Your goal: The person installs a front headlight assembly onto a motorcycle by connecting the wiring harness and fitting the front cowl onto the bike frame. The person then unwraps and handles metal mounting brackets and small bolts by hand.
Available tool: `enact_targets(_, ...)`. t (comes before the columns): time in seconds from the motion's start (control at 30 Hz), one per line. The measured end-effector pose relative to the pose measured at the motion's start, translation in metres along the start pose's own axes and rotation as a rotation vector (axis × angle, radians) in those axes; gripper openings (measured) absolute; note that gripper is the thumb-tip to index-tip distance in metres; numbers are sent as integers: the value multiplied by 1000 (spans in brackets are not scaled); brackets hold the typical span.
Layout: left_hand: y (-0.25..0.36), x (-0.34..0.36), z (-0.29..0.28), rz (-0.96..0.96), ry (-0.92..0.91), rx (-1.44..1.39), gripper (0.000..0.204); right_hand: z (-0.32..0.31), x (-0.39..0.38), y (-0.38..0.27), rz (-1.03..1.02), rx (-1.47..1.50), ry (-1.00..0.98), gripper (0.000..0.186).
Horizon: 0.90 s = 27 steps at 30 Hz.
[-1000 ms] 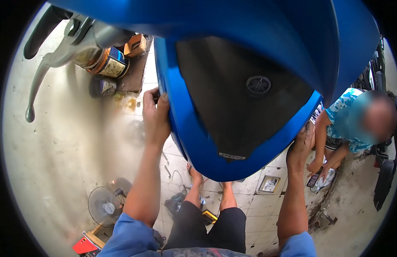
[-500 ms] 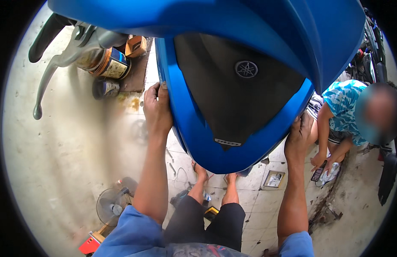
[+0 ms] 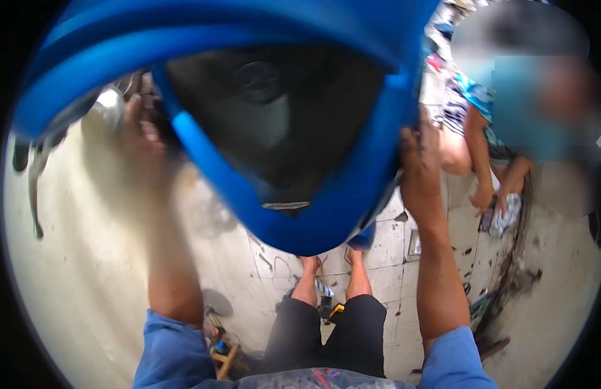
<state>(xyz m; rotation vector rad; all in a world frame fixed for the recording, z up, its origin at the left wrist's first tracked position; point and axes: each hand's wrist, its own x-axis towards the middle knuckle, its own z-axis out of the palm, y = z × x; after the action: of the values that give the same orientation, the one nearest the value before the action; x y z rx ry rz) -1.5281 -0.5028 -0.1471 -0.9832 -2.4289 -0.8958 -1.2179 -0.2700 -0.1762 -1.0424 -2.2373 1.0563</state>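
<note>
A large blue motorcycle fairing (image 3: 307, 236) with a dark centre panel (image 3: 274, 142) fills the upper middle, its rounded tip towards me. At its right edge, my right hand (image 3: 422, 162) is closed, fingers curled against the rim. Beside the left edge is my left hand (image 3: 145, 129), raised and smeared by motion; whether its fingers grip the edge cannot be made out. A brake lever (image 3: 35, 194) hangs past the fairing at the far left. The fairing's upper part runs out of view and hides what lies behind it.
Another person in a blue patterned top crouches at the right, their hands (image 3: 495, 201) on a dark and white object. Below are my feet on the tiled floor (image 3: 391, 279). A yellow and black item (image 3: 337, 312) lies between my legs. Wooden pieces (image 3: 228, 362) stand at the lower left.
The fairing has shifted left and tilted relative to my view. Both hands have moved left too, the left one farther and blurred. The bucket and box at the upper left are now hidden.
</note>
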Motion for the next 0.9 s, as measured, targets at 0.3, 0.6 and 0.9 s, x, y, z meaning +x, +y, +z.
enact_targets(0.3, 18, 73, 29, 487, -227, 531, 30, -36, 83, -22, -241, 466, 338, 54)
enact_targets(0.6, 45, 70, 25, 314, -164, 336, 30, -35, 143, -40, -440, 179, 538, 30)
enact_targets(0.9, 30, 67, 22, 259, -213, 119, 24, -31, 153, -45, -435, 198, 513, 29)
